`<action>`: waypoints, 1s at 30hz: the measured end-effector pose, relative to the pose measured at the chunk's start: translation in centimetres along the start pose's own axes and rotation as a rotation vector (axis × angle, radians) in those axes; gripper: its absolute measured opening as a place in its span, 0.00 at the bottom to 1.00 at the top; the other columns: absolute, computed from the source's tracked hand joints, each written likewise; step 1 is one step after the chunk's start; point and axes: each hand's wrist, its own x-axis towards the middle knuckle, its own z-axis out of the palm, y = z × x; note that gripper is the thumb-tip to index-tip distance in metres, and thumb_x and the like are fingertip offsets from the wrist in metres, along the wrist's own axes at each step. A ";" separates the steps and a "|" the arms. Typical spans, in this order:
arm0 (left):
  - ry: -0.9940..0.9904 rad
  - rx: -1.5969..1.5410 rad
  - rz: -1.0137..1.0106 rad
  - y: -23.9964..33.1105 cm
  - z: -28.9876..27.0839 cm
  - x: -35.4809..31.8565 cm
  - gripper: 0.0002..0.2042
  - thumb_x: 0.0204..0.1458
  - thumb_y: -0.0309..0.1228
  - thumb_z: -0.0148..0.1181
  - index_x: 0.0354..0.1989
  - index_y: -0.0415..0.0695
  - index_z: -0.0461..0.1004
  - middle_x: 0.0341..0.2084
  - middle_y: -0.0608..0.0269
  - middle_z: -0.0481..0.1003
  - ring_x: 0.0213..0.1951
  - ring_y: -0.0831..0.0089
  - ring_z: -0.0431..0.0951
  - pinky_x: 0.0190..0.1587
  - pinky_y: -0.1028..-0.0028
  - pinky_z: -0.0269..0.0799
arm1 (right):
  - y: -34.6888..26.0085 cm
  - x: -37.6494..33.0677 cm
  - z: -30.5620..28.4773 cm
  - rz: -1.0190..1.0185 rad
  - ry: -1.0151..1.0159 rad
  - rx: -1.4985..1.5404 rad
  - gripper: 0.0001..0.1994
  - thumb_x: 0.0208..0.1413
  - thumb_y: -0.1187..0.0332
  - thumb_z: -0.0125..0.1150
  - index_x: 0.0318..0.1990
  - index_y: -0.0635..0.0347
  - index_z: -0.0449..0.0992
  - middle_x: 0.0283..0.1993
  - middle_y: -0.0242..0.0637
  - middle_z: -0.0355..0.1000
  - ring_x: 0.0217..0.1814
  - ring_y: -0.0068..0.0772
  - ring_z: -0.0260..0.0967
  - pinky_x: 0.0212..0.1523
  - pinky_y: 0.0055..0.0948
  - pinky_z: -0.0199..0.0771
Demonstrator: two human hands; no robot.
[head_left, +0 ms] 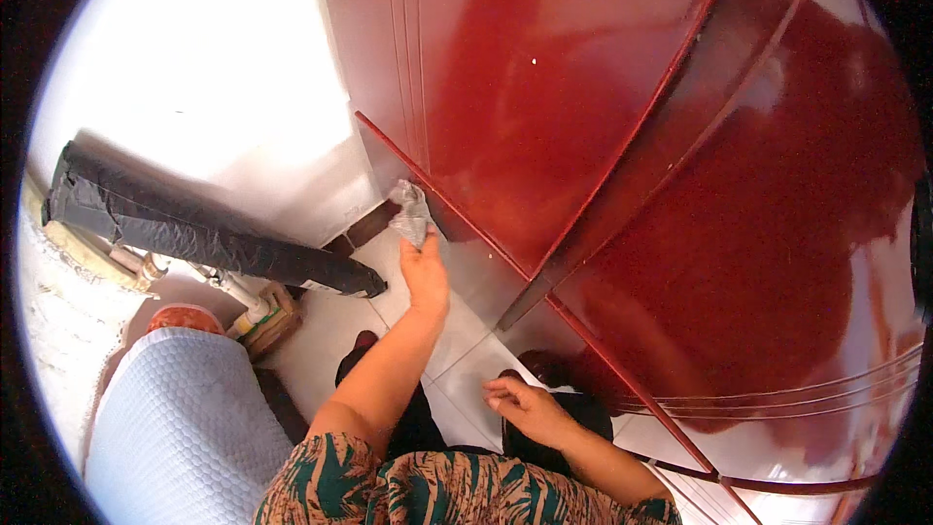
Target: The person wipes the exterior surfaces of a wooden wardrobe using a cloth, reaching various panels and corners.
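Note:
My left hand (pixel 424 277) reaches forward, its fingers pinched on a crumpled piece of greyish, see-through plastic (pixel 410 212). The plastic is close to the lower left edge of a large glossy dark red panelled surface (pixel 544 126), just above the tiled floor. Whether it touches that edge, I cannot tell. My right hand (pixel 533 412) hangs lower, in front of my body, with loosely bent fingers a little apart and nothing visible in them. A black rounded shape (pixel 588 415) lies just behind it; its kind is unclear.
A long roll wrapped in black plastic (pixel 214 228) leans at the left. Beneath it are a brush-like head with bristles (pixel 272 326) and a light blue quilted cover (pixel 190 408). Light tiles (pixel 457 350) make up the floor. A white wall (pixel 214 68) rises behind.

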 end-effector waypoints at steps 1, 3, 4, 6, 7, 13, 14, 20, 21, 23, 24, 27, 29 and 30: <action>-0.024 0.033 0.048 -0.8 0.2 -0.5 0.14 0.57 0.32 0.52 0.47 0.35 0.67 0.43 0.58 0.68 0.45 0.68 0.66 0.49 0.71 0.61 | 0.2 -0.1 -0.1 -0.002 -0.007 -0.008 0.16 0.59 0.63 0.55 0.51 0.62 0.70 0.47 0.42 0.74 0.48 0.32 0.72 0.48 0.30 0.70; -0.105 0.107 0.132 -1.2 0.5 -2.5 0.15 0.57 0.31 0.52 0.50 0.35 0.65 0.47 0.55 0.65 0.50 0.65 0.64 0.53 0.70 0.59 | 1.2 -0.8 -0.5 0.008 -0.011 -0.010 0.16 0.59 0.62 0.55 0.51 0.61 0.70 0.46 0.42 0.74 0.47 0.34 0.72 0.48 0.30 0.70; -0.142 0.144 0.175 -1.5 0.5 -3.6 0.16 0.57 0.30 0.52 0.51 0.35 0.64 0.49 0.53 0.63 0.52 0.63 0.63 0.55 0.69 0.58 | 1.9 -1.1 -1.0 0.024 -0.014 -0.081 0.17 0.59 0.62 0.54 0.51 0.61 0.69 0.46 0.43 0.74 0.46 0.35 0.72 0.47 0.30 0.70; -0.190 0.110 0.240 -2.1 0.4 -5.8 0.19 0.55 0.29 0.53 0.54 0.36 0.61 0.52 0.50 0.58 0.56 0.59 0.60 0.59 0.67 0.54 | 0.9 -1.7 -1.3 0.061 0.018 -0.075 0.16 0.59 0.63 0.54 0.51 0.61 0.69 0.46 0.43 0.74 0.46 0.36 0.72 0.47 0.30 0.71; -0.210 0.096 0.276 -2.2 0.0 -6.6 0.21 0.54 0.28 0.54 0.56 0.37 0.60 0.54 0.48 0.56 0.58 0.56 0.58 0.61 0.66 0.52 | 0.5 -1.8 -1.3 0.075 0.028 -0.073 0.16 0.59 0.63 0.54 0.51 0.62 0.69 0.46 0.43 0.74 0.46 0.37 0.72 0.47 0.30 0.71; -0.404 0.441 0.626 0.9 0.6 -9.6 0.31 0.51 0.30 0.54 0.63 0.39 0.51 0.63 0.42 0.47 0.63 0.46 0.49 0.64 0.54 0.44 | 1.0 -2.1 -1.2 -0.007 0.038 -0.068 0.16 0.59 0.63 0.54 0.51 0.62 0.69 0.46 0.44 0.74 0.48 0.39 0.72 0.49 0.32 0.70; -0.376 0.452 0.612 1.0 0.9 -9.0 0.31 0.52 0.31 0.53 0.64 0.39 0.50 0.64 0.42 0.46 0.64 0.45 0.48 0.65 0.54 0.43 | 0.7 -1.7 -1.0 -0.014 0.015 -0.076 0.16 0.59 0.63 0.54 0.51 0.62 0.69 0.46 0.44 0.74 0.49 0.39 0.72 0.49 0.33 0.70; -0.152 0.043 0.273 3.1 3.3 -0.9 0.34 0.60 0.48 0.42 0.68 0.39 0.43 0.68 0.51 0.42 0.69 0.61 0.42 0.68 0.66 0.37 | -1.3 0.9 0.6 -0.009 -0.192 -0.226 0.15 0.59 0.71 0.52 0.53 0.65 0.68 0.48 0.42 0.73 0.51 0.33 0.71 0.51 0.29 0.69; -0.126 0.037 0.230 3.4 3.5 1.0 0.34 0.61 0.51 0.39 0.68 0.39 0.42 0.68 0.53 0.42 0.69 0.64 0.42 0.68 0.68 0.36 | -0.2 1.4 0.9 -0.028 -0.201 -0.169 0.15 0.59 0.68 0.52 0.52 0.64 0.69 0.47 0.45 0.73 0.51 0.36 0.72 0.51 0.30 0.69; -0.277 -0.259 -0.033 3.5 2.9 3.8 0.42 0.57 0.63 0.30 0.68 0.38 0.40 0.68 0.56 0.41 0.68 0.65 0.41 0.68 0.69 0.35 | 0.6 2.2 1.7 -0.104 -0.209 -0.317 0.17 0.59 0.61 0.53 0.50 0.62 0.70 0.44 0.49 0.73 0.45 0.45 0.73 0.45 0.36 0.71; -0.259 -0.233 -0.069 3.1 2.2 4.4 0.42 0.57 0.63 0.30 0.68 0.37 0.40 0.68 0.55 0.42 0.69 0.65 0.40 0.68 0.69 0.34 | 0.6 2.7 2.2 -0.130 -0.244 -0.389 0.18 0.58 0.60 0.53 0.51 0.63 0.70 0.45 0.51 0.72 0.45 0.50 0.72 0.46 0.39 0.71; -0.147 -0.149 -0.071 0.9 2.6 1.9 0.43 0.58 0.62 0.30 0.68 0.36 0.37 0.69 0.53 0.37 0.70 0.65 0.34 0.69 0.68 0.30 | 1.6 3.9 2.5 -0.122 -0.337 -0.622 0.20 0.56 0.62 0.55 0.52 0.63 0.68 0.50 0.52 0.70 0.51 0.51 0.69 0.51 0.40 0.69; -0.191 -0.047 0.235 1.8 3.9 -3.6 0.37 0.61 0.55 0.30 0.69 0.41 0.35 0.70 0.55 0.33 0.70 0.62 0.33 0.69 0.63 0.30 | 1.8 4.8 2.7 -0.048 -0.408 -0.668 0.22 0.56 0.59 0.55 0.54 0.63 0.68 0.50 0.52 0.70 0.50 0.54 0.69 0.50 0.43 0.69; -0.253 0.060 0.305 0.2 4.0 -6.3 0.37 0.61 0.55 0.31 0.69 0.40 0.33 0.69 0.50 0.31 0.70 0.57 0.31 0.68 0.59 0.28 | 2.0 4.9 2.6 0.000 -0.435 -0.696 0.23 0.56 0.58 0.54 0.54 0.62 0.67 0.50 0.53 0.70 0.49 0.55 0.69 0.50 0.45 0.69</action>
